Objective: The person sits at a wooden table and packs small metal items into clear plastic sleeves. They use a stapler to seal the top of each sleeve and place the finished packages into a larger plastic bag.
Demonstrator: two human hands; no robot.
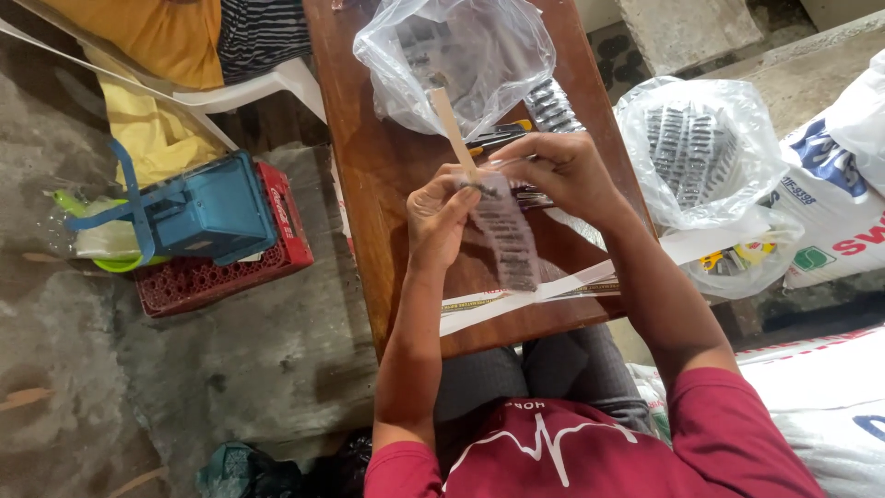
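My left hand (441, 214) and my right hand (564, 169) meet above a brown wooden table (369, 138). Together they hold a narrow clear plastic strip (507, 242) filled with rows of small dark pieces, which hangs down from my fingers. A thin wooden stick (450, 120) rises from my left hand's fingers toward a clear plastic bag (461, 55) at the table's far end. Both hands pinch at the strip's top edge.
A second clear bag (696, 152) of packed grey strips sits to the right, beside white printed sacks (843, 203). A blue box (212, 207) rests on a red crate (221, 272) on the concrete floor at left. White paper strips (553, 290) lie across the table's near edge.
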